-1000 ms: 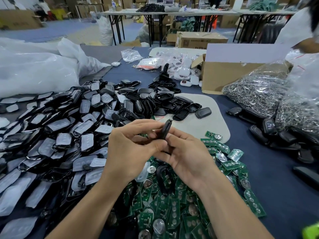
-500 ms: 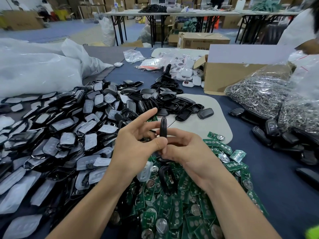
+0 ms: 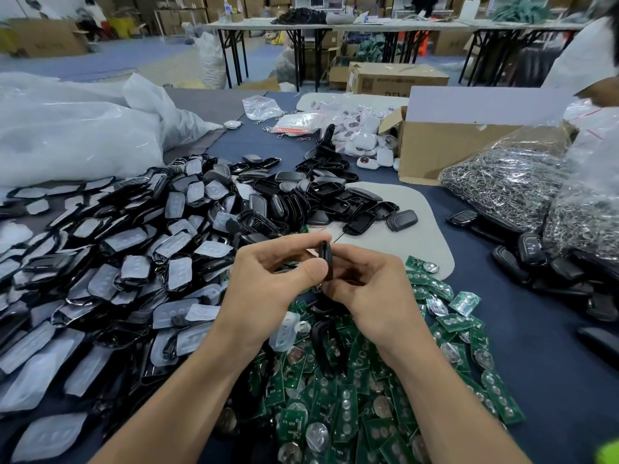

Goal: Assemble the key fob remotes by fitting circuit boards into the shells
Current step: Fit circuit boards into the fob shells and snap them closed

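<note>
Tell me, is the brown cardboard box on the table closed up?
No, the brown cardboard box stands open, its pale flap lifted up, behind the pile of black plastic shells.

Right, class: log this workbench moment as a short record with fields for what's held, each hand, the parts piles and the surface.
held item: black key fob shell, seen edge-on
left hand: pinching the shell
right hand: gripping the shell
circuit boards: green pile under the hands
shell pile: black, left of hands
surface: dark blue table
</note>
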`<state>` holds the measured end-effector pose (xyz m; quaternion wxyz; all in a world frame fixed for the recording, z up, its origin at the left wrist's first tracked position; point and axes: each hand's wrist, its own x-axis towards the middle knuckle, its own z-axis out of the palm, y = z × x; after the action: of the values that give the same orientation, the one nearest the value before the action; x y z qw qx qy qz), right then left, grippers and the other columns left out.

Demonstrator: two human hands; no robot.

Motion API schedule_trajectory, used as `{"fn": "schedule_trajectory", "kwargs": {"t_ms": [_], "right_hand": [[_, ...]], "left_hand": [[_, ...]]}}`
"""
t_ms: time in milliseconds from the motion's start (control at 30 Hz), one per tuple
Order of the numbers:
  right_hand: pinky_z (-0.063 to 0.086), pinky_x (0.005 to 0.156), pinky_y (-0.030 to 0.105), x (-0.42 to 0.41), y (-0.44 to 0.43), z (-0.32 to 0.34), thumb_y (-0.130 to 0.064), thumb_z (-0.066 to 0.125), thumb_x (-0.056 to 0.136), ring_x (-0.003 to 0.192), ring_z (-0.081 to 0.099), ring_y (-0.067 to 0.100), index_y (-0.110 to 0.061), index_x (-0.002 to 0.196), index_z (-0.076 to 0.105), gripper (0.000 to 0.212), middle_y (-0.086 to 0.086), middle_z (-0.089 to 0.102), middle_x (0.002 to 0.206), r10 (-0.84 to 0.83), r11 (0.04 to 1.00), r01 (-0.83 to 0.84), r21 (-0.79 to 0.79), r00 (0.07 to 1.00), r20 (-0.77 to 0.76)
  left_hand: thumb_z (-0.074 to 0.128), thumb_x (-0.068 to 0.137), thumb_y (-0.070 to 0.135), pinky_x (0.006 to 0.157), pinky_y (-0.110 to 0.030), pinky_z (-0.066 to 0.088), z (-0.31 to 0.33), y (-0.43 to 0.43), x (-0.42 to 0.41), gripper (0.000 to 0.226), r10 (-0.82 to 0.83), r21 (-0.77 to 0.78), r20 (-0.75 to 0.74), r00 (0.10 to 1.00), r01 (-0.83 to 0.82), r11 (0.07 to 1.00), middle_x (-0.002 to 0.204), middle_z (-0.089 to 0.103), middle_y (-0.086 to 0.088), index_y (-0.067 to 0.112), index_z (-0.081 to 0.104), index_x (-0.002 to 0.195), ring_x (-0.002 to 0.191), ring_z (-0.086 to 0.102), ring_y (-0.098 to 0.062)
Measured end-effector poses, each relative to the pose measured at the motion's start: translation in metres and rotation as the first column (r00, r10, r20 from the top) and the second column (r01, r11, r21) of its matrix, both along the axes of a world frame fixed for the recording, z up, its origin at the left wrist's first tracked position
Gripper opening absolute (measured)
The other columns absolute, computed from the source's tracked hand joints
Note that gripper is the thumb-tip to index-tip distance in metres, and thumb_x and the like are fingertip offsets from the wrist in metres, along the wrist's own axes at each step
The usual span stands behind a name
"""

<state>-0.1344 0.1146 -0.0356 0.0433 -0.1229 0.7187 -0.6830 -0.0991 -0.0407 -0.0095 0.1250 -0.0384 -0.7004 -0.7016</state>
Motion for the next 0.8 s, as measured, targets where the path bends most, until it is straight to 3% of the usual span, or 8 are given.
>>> {"fn": "schedule_trajectory", "kwargs": {"t_ms": [333,400,467,533,600,700,767,800], "right_hand": [[0.061,0.087,0.032,0.001,0.007,0.006,0.003,0.081,0.078,0.091,0.074,0.002,-0.035,0.110,0.079,0.049,-0.018,0.079,0.096,-0.060,0.962,0.101,0.255,0.985,-0.165],[0.058,0.087,0.035,-0.004,0.017,0.012,0.010,0.077,0.080,0.095,0.073,0.008,-0.026,0.111,0.078,0.047,-0.009,0.080,0.101,-0.114,0.993,0.111,-0.031,0.988,-0.105],[0.057,0.093,0.034,-0.007,0.032,0.021,0.011,0.074,0.078,0.105,0.072,0.015,-0.017,0.120,0.072,0.051,-0.001,0.077,0.114,-0.035,0.812,0.060,-0.581,0.998,0.053],[0.059,0.095,0.032,-0.012,0.040,0.025,0.010,0.076,0.076,0.112,0.072,0.017,-0.016,0.130,0.066,0.061,0.000,0.077,0.120,-0.047,0.697,0.124,-0.706,0.991,0.128],[0.060,0.096,0.036,-0.015,0.036,0.019,0.015,0.074,0.081,0.104,0.075,0.015,-0.018,0.124,0.070,0.055,-0.002,0.080,0.110,-0.253,0.856,0.303,-0.419,0.952,0.170],[0.061,0.093,0.032,-0.010,0.019,0.013,0.006,0.069,0.090,0.096,0.074,0.003,-0.029,0.116,0.075,0.044,-0.014,0.080,0.100,-0.406,0.913,0.404,0.054,0.914,0.025],[0.055,0.100,0.030,-0.008,0.011,0.012,-0.004,0.066,0.092,0.106,0.067,-0.002,-0.035,0.126,0.072,0.046,-0.022,0.075,0.113,-0.336,0.900,0.350,0.260,0.937,-0.098],[0.049,0.108,0.030,-0.008,0.008,0.012,-0.009,0.064,0.094,0.116,0.062,-0.001,-0.037,0.132,0.068,0.048,-0.022,0.070,0.125,-0.272,0.885,0.301,0.355,0.953,-0.132]], "left_hand": [[0.081,0.075,0.017,0.079,-0.022,0.059,-0.004,-0.001,-0.002,0.031,0.054,0.003,0.054,0.997,-0.055,0.998,0.092,0.082,0.000,0.035,0.085,0.100,0.087,0.077,-0.014],[0.083,0.080,0.021,0.083,-0.021,0.059,-0.006,-0.003,-0.003,0.029,0.093,-0.006,0.066,0.993,-0.093,0.996,0.100,0.082,0.005,0.040,0.083,0.102,0.093,0.076,-0.010],[0.083,0.088,0.018,0.086,-0.017,0.058,-0.009,-0.008,-0.006,0.029,0.158,-0.050,0.085,0.984,-0.154,0.987,0.102,0.081,0.014,0.045,0.083,0.099,0.096,0.076,-0.004],[0.080,0.091,0.015,0.079,-0.007,0.054,-0.010,-0.012,-0.010,0.031,0.278,-0.120,0.105,0.955,-0.266,0.957,0.096,0.079,0.022,0.046,0.083,0.091,0.092,0.074,0.003],[0.079,0.092,0.016,0.065,-0.003,0.050,-0.011,-0.016,-0.013,0.028,0.411,-0.198,0.107,0.905,-0.385,0.901,0.086,0.077,0.028,0.043,0.082,0.092,0.081,0.072,0.007],[0.073,0.096,0.016,0.043,-0.014,0.046,-0.011,-0.029,-0.013,0.028,0.538,-0.394,0.068,0.840,-0.473,0.788,0.079,0.075,0.025,0.041,0.080,0.108,0.054,0.064,-0.002],[0.066,0.098,0.014,0.055,-0.021,0.054,-0.013,-0.038,-0.014,0.038,0.552,-0.578,0.014,0.833,-0.444,0.684,0.104,0.077,0.013,0.040,0.073,0.126,0.063,0.065,-0.003],[0.064,0.099,0.013,0.078,-0.028,0.060,-0.015,-0.041,-0.015,0.045,0.541,-0.666,-0.009,0.841,-0.409,0.624,0.126,0.071,0.008,0.038,0.067,0.136,0.090,0.070,-0.007]]}}
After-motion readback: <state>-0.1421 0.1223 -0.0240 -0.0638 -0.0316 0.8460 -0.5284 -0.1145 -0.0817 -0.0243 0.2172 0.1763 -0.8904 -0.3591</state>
